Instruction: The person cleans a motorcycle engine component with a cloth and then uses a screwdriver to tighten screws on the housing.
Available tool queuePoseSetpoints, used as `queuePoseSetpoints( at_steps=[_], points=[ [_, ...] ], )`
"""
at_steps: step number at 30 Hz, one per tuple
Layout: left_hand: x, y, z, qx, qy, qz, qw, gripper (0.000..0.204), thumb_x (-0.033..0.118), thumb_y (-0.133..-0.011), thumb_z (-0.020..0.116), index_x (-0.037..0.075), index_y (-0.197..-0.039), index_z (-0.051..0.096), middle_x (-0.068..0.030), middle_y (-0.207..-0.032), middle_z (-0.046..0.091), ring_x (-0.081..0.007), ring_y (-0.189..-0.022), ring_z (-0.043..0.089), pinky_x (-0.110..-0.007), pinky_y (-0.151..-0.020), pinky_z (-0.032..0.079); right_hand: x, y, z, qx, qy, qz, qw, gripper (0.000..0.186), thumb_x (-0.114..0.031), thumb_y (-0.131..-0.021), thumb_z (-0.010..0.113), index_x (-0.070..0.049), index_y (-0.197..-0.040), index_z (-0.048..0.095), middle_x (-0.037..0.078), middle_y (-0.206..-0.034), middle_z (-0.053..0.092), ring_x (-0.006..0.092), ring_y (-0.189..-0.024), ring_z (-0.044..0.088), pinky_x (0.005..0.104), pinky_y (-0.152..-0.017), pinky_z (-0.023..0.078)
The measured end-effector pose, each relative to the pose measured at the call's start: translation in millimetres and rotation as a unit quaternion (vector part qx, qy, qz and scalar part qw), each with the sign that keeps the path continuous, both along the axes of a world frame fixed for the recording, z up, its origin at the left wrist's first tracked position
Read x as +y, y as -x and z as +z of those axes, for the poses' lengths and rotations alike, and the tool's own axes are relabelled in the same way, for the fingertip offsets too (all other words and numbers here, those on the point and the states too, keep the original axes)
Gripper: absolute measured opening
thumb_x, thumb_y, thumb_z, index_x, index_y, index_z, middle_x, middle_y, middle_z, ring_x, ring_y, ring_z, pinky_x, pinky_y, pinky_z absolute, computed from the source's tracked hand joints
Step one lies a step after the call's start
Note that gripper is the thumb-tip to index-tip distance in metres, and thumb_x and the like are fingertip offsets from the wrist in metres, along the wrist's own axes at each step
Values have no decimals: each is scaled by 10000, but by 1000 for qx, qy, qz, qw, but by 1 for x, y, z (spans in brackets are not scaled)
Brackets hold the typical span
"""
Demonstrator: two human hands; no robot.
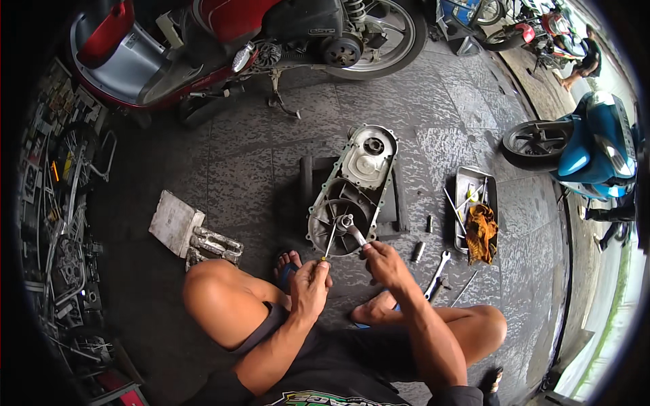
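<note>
Head view: the two hands are apart, each closed on a tool, at the near end of an elongated silver-grey metal casing with a bolt-holed rim (366, 166). The casing lies directly ahead of the hands, its near round chamber just beyond the fingers and its far end reaching away from them, slightly toward the right. The left hand (310, 287) is clamped on a slim steel screwdriver-like tool with a yellowish collar (330, 243), whose shaft slants forward over the chamber toward the hub. The right hand (387, 265) is clamped on a curved steel wrench (357, 235), whose head meets the hub at the chamber's centre. Whether the fingers touch the casing rim cannot be told. Beneath the casing, ahead of the hands, is a dark low stand (402, 196). To the right of the right hand lie a steel open-ended wrench (439, 272) and a short metal cylinder (419, 252); farther right and ahead is a rectangular metal tray (494, 193) bearing a crumpled orange-brown cloth (481, 233). Well left of the left hand lies a worn whitish flat slab (172, 222).
</note>
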State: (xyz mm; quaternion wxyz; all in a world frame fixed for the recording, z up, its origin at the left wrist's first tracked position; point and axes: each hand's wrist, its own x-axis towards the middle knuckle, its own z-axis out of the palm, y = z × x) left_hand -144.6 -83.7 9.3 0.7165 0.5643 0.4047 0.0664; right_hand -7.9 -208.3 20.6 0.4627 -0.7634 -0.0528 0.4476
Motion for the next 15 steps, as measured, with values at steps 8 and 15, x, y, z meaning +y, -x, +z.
queuePoseSetpoints(
  at_steps=[8, 15],
  points=[
    [-7, -2, -7, -21, 2, -44, 999, 276, 283, -927, 509, 23, -907, 600, 1, -584, 514, -39, -421, 393, -172, -392, 292, 1, -73, 4, -176, 136, 262, 939, 391, -391, -904, 482, -54, -865, 676, 165, -641, 610, 292, -592, 614, 405, -614, 469],
    [0, -9, 2, -8, 7, -35, 999, 310, 285, -921, 527, 39, -732, 545, 4, -557, 503, -52, -462, 421, -224, -430, 324, 15, -72, 13, -128, 150, 248, 948, 398, -403, -898, 497, -54, -862, 685, 175, -637, 606, 304, -604, 609, 422, -623, 456]
  ],
)
